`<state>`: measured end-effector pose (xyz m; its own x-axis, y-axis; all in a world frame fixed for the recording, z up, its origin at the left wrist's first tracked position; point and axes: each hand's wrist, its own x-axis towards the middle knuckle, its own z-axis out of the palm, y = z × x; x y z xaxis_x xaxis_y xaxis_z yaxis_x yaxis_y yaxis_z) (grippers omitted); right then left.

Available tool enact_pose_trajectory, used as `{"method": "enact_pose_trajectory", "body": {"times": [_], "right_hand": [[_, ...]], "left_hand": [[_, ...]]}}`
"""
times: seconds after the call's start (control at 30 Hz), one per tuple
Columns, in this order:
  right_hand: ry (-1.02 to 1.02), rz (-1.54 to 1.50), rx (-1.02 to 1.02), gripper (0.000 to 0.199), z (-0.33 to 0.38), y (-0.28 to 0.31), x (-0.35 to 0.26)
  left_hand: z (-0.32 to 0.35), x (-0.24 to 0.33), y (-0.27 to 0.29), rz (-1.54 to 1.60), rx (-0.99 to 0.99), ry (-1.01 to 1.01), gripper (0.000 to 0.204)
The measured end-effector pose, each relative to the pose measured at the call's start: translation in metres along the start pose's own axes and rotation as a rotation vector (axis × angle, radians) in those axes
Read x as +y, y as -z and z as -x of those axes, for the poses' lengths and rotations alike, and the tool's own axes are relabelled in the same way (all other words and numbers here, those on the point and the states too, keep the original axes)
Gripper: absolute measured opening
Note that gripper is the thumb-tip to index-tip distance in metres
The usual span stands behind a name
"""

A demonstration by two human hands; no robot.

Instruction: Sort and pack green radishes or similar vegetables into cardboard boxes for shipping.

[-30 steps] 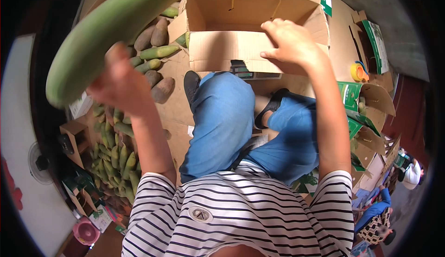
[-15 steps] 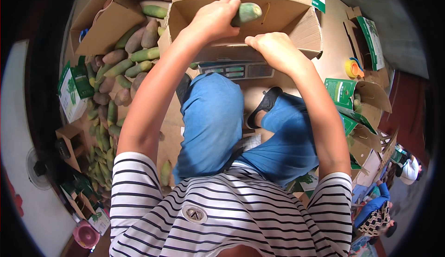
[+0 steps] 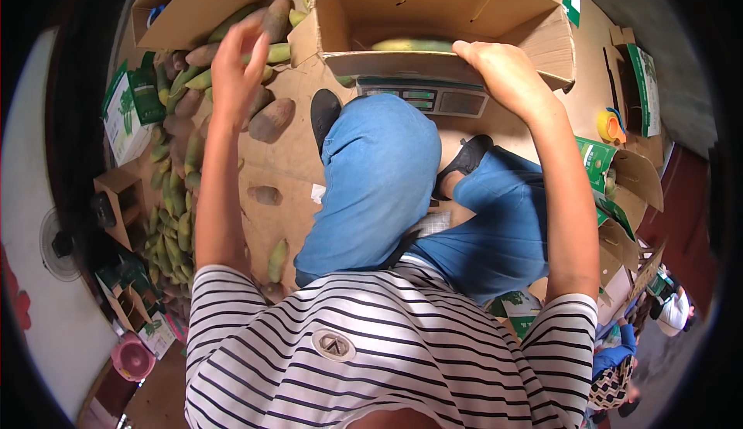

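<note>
An open cardboard box [image 3: 441, 3] stands in front of me, with a green radish [image 3: 414, 45] lying along the inside of its near wall. My right hand [image 3: 499, 73] holds the box's near rim, fingertips hooked over the edge. At the left, my left hand [image 3: 238, 61] is raised over the radish pile with its fingers apart and nothing in them. A brownish-purple radish [image 3: 277, 17] lies right by its fingertips. Beneath the box's near side sits a scale with a display panel [image 3: 433, 98].
A heap of green and purplish radishes [image 3: 174, 228] spreads along the left. Another open box [image 3: 190, 15] stands at the upper left. To the right are a tape roll [image 3: 610, 126] and green-and-white cartons [image 3: 594, 158]. Two people [image 3: 673, 309] are at the far lower right.
My left hand has let go of the green radish, which now lies in the box, and has moved left to the pile. My right hand stays on the rim. The view has shifted.
</note>
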<state>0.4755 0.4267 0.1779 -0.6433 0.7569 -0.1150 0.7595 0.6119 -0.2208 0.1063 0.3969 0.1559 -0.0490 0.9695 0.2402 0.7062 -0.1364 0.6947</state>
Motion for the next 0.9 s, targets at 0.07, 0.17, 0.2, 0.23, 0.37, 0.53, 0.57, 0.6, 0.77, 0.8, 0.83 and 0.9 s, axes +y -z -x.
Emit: {"method": "enact_pose_trajectory", "body": {"times": [0.07, 0.17, 0.2, 0.23, 0.37, 0.53, 0.57, 0.6, 0.77, 0.8, 0.83, 0.9], "right_hand": [[0.040, -0.022, 0.056, 0.020, -0.002, 0.001, 0.001], [0.001, -0.017, 0.014, 0.018, 0.000, -0.002, 0.006], [0.009, -0.018, 0.010, 0.018, -0.001, -0.002, 0.004], [0.009, -0.027, 0.017, 0.018, -0.001, 0.000, 0.002], [-0.048, -0.039, -0.060, 0.021, -0.003, 0.005, -0.003], [-0.050, -0.029, -0.100, 0.026, -0.006, 0.011, -0.008], [-0.076, -0.041, -0.135, 0.027, -0.006, 0.012, -0.008], [-0.081, -0.038, -0.140, 0.027, -0.005, 0.010, -0.005], [-0.067, -0.018, -0.070, 0.027, 0.003, 0.010, 0.001], [-0.063, -0.012, -0.068, 0.027, 0.002, 0.012, 0.001], [-0.039, -0.001, -0.047, 0.027, 0.003, 0.011, 0.001], [0.025, -0.008, -0.002, 0.027, -0.002, 0.003, 0.003]], "left_hand": [[0.043, -0.080, 0.007, -0.150, -0.038, 0.157, 0.019], [0.107, -0.161, 0.000, -0.450, -0.260, 0.357, 0.040], [0.126, -0.181, -0.003, -0.451, -0.258, 0.366, 0.040], [0.144, -0.200, -0.007, -0.497, -0.277, 0.432, 0.048], [0.179, -0.241, -0.018, -0.603, -0.336, 0.453, 0.066], [0.195, -0.248, -0.028, -0.476, -0.358, 0.532, 0.069], [0.197, -0.245, -0.032, -0.491, -0.308, 0.543, 0.069], [0.193, -0.235, -0.037, -0.485, -0.313, 0.542, 0.069], [0.181, -0.179, -0.064, -0.696, -0.459, 0.754, 0.072], [0.186, -0.187, -0.067, -0.692, -0.453, 0.755, 0.072], [0.197, -0.203, -0.074, -0.641, -0.347, 0.676, 0.074], [0.215, -0.241, -0.083, -0.592, -0.227, 0.592, 0.077]]}}
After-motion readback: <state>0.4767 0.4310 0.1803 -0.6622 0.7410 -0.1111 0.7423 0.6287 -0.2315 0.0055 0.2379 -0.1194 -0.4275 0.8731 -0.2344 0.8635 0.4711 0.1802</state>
